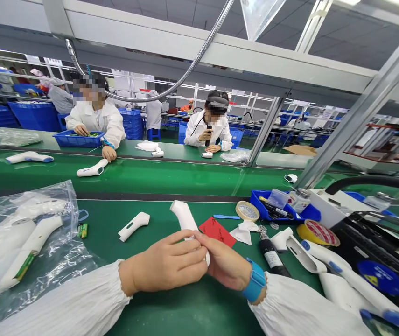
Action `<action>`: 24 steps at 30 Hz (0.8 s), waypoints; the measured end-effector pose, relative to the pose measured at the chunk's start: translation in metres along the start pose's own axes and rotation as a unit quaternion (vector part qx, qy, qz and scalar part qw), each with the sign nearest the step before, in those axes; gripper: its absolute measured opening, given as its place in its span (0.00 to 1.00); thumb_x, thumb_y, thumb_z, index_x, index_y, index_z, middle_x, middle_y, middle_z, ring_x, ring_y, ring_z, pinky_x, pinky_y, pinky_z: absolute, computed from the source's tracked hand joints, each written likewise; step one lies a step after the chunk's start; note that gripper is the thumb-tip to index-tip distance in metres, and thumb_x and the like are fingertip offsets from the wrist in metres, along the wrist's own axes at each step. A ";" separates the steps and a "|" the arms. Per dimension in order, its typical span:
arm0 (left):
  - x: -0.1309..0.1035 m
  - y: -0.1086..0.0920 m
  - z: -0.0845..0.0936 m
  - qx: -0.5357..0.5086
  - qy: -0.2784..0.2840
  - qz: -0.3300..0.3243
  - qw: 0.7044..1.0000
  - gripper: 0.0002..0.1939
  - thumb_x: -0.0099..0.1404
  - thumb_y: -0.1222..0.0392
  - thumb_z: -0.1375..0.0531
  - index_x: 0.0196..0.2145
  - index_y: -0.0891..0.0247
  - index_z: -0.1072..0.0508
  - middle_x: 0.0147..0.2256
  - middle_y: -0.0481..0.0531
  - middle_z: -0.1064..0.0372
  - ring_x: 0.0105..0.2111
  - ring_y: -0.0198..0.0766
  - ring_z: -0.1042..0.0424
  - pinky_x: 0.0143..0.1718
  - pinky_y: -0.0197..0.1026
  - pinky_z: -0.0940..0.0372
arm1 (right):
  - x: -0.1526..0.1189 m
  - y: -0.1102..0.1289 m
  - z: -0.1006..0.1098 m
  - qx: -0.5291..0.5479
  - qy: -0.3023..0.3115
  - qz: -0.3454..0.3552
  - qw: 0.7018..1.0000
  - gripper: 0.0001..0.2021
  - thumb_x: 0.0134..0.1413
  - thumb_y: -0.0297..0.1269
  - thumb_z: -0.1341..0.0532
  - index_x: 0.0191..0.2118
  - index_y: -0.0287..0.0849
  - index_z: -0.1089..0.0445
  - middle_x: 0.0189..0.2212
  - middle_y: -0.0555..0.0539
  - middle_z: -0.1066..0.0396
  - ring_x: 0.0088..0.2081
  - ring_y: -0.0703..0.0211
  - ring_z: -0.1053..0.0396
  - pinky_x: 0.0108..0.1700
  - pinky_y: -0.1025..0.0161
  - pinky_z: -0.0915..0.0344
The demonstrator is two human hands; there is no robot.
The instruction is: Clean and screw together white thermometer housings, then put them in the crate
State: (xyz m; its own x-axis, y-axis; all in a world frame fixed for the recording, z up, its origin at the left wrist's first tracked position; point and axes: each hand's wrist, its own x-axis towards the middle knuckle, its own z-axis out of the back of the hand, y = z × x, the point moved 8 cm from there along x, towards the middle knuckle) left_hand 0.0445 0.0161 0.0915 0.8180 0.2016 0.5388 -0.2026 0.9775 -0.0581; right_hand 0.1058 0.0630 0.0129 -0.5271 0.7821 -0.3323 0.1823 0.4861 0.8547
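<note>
The left hand [173, 261] has its fingers curled closely around a white, smooth plastic angled casing [184, 217], held just above the worktop, its far end slanting up and away. The right hand [225, 263] meets it at the near end in a narrow grip, thumb close to the left fingertips — its other fingers are mostly hidden. A blue wristband [255, 281] circles the right wrist.

On the dark green worktop [185, 315], a white curved shell with an oblong slot [134, 226] lies to the left, well apart from the hands. A square red sheet [217, 232] lies just beyond the right hand, near a thin blue plastic stick [226, 217] and a roll of cream tape [247, 211]. A blue plastic tray [313, 214] holds pens — a clear plastic bag [69, 273] with more white casings spreads at far left.

Beyond runs a bright green belt [143, 181]. Across it sit two co-workers in white coats, one [96, 119] reaching into a shallow blue bin [59, 140], the other [206, 133] gripping an upright black tool [208, 135].
</note>
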 end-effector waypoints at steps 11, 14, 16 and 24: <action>-0.042 0.085 -0.043 -0.525 -0.098 0.505 0.678 0.24 0.56 0.48 0.43 0.47 0.63 0.38 0.35 0.52 0.34 0.35 0.42 0.31 0.36 0.44 0.35 | 0.024 0.032 -0.010 -0.226 0.008 0.099 0.969 0.22 0.35 0.42 0.32 0.37 0.38 0.36 0.26 0.51 0.33 0.29 0.63 0.34 0.30 0.66 0.38; -0.051 0.102 -0.030 -0.516 -0.130 0.510 0.676 0.22 0.55 0.49 0.41 0.45 0.62 0.35 0.39 0.54 0.33 0.36 0.41 0.31 0.36 0.43 0.35 | 0.050 0.045 -0.021 -0.290 0.043 0.143 0.945 0.21 0.35 0.39 0.32 0.37 0.38 0.34 0.28 0.51 0.32 0.30 0.62 0.33 0.33 0.64 0.37; -0.061 0.110 -0.025 -0.515 -0.141 0.523 0.665 0.23 0.54 0.49 0.40 0.45 0.61 0.35 0.40 0.54 0.32 0.35 0.40 0.31 0.36 0.42 0.35 | 0.065 0.047 -0.025 -0.299 0.054 0.148 0.941 0.21 0.34 0.38 0.31 0.38 0.38 0.34 0.30 0.49 0.31 0.32 0.60 0.32 0.35 0.63 0.36; -0.059 0.094 -0.042 -0.609 -0.116 0.505 0.600 0.24 0.54 0.57 0.38 0.48 0.65 0.36 0.34 0.53 0.30 0.26 0.33 0.31 0.24 0.34 0.39 | 0.050 0.031 -0.022 -0.300 0.089 0.116 0.943 0.19 0.41 0.39 0.35 0.40 0.37 0.38 0.26 0.49 0.29 0.28 0.62 0.31 0.30 0.66 0.36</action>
State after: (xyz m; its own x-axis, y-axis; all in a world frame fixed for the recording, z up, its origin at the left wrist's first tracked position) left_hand -0.0001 0.0992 0.0192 0.4830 0.8538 -0.1943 0.1284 -0.2886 -0.9488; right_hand 0.0666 0.1083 0.0316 -0.6720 0.7361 -0.0812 -0.1634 -0.0404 0.9857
